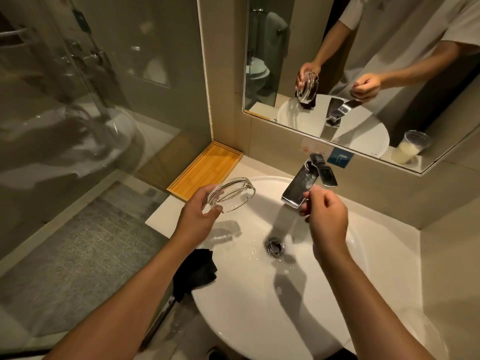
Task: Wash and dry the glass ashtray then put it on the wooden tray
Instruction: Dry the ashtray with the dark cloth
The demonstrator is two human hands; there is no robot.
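Note:
My left hand (198,216) grips the round clear glass ashtray (231,194) by its near rim and holds it tilted above the left side of the white sink (259,307). Beyond it, the empty wooden tray (205,168) lies on the counter in the corner by the glass wall. My right hand (324,216) hovers over the basin just in front of the chrome faucet (298,188), fingers loosely curled with nothing in them. Water wets the basin around the drain (275,247).
A black cloth (194,271) hangs over the sink's left rim. A mirror (363,74) on the back wall reflects my hands and a plastic cup. A glass shower partition (78,100) stands at the left, grey floor below.

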